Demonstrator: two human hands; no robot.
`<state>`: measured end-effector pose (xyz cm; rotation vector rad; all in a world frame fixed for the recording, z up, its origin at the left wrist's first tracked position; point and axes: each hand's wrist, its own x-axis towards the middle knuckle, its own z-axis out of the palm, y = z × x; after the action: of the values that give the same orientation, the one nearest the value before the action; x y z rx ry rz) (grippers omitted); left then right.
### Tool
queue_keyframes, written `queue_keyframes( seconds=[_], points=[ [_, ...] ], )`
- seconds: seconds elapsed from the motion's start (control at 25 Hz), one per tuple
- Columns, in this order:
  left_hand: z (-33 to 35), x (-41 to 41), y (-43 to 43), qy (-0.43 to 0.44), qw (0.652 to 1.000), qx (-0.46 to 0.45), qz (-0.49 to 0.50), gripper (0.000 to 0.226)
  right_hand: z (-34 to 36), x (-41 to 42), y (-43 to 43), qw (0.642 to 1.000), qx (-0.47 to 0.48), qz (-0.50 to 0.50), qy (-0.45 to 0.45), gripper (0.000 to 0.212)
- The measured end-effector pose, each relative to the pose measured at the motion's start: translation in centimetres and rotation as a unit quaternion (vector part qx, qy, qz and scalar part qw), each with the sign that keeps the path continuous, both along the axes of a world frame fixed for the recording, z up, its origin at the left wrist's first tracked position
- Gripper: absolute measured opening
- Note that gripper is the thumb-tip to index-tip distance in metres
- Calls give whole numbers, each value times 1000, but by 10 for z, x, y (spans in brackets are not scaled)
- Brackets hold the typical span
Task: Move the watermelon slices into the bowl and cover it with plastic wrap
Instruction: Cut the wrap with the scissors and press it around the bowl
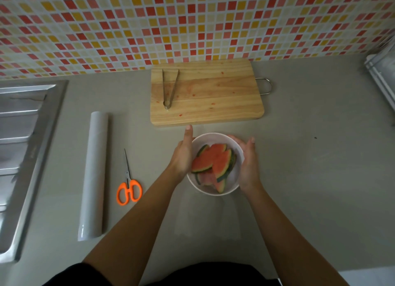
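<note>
A white bowl [213,137] stands on the grey counter just in front of the cutting board, with several watermelon slices [215,162] piled inside. A thin clear sheet of plastic wrap [208,219] lies over the bowl and trails toward me on the counter; it hazes the nearer slices. My left hand [182,155] lies flat against the bowl's left side, fingers straight and pointing away. My right hand [248,164] cups the right side, fingers curved at the rim. The roll of plastic wrap [94,174] lies to the left.
A wooden cutting board [213,93] with juice spots lies behind the bowl, metal tongs [168,87] on its left part. Orange-handled scissors [128,185] lie between roll and bowl. A steel sink [23,157] is at the left, a metal rack [382,76] at the far right.
</note>
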<state>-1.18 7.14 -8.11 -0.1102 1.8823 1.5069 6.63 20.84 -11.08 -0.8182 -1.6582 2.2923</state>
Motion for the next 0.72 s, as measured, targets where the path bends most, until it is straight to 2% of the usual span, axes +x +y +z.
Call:
queue_keyframes(
  seconds=[0.12, 0.36, 0.52, 0.64, 0.72],
  points=[
    [6, 0, 4, -18, 1000, -7, -6, 92, -2, 3, -1, 1000, -20, -8, 12, 75],
    [16, -4, 5, -85, 996, 5, -31, 95, -3, 4, -5, 999, -27, -27, 1, 76],
    [19, -3, 12, -12, 993, -113, -7, 113, -2, 5, -7, 998, -49, -40, 7, 74],
    [16, 4, 14, 59, 982, -167, 61, 100, 1, 5, -8, 997, -55, -45, 2, 73],
    [12, 6, 12, 69, 973, -190, 108, 103, 4, 4, -9, 997, -54, -48, -6, 73]
  ],
)
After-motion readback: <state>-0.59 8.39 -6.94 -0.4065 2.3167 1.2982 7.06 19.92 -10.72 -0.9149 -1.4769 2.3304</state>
